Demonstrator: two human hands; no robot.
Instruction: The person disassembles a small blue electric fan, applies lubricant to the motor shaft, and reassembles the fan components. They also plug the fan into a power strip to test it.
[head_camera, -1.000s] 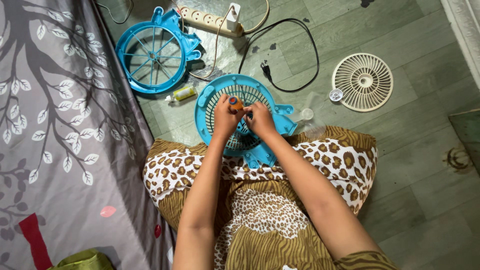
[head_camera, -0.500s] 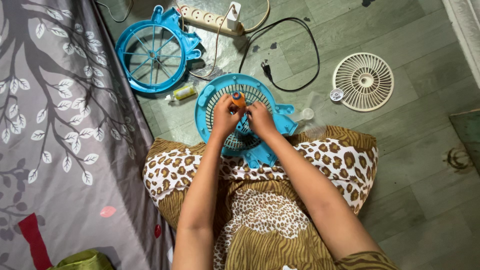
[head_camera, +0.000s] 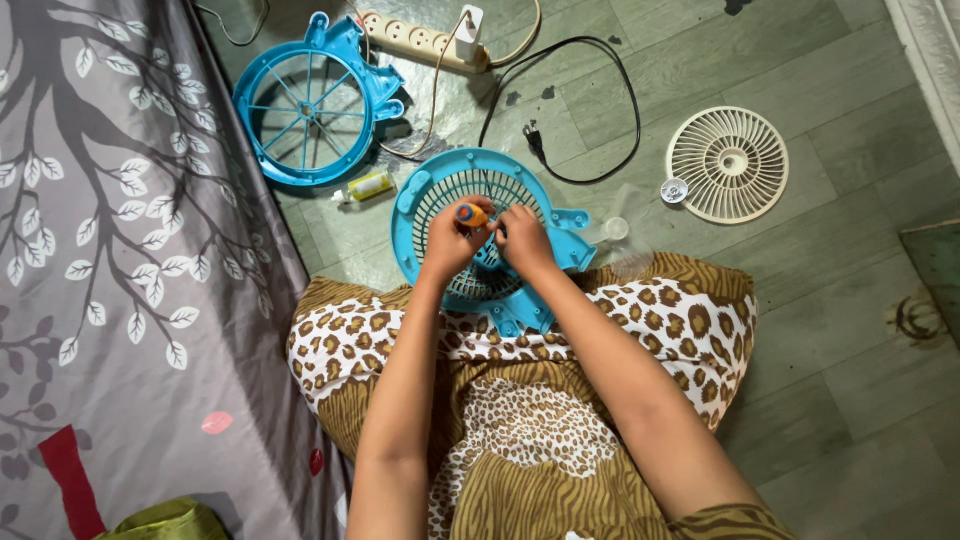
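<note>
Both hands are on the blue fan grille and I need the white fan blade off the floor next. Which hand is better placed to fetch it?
Probably the right hand. The white fan blade lies on the floor to its right, with nothing between. The left hand holds an orange-handled tool over the blue grille and would have to cross over.

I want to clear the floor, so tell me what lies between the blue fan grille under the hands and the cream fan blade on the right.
In the head view, between the blue fan grille and the cream fan blade lie a small clear round cap and another clear piece.
</note>
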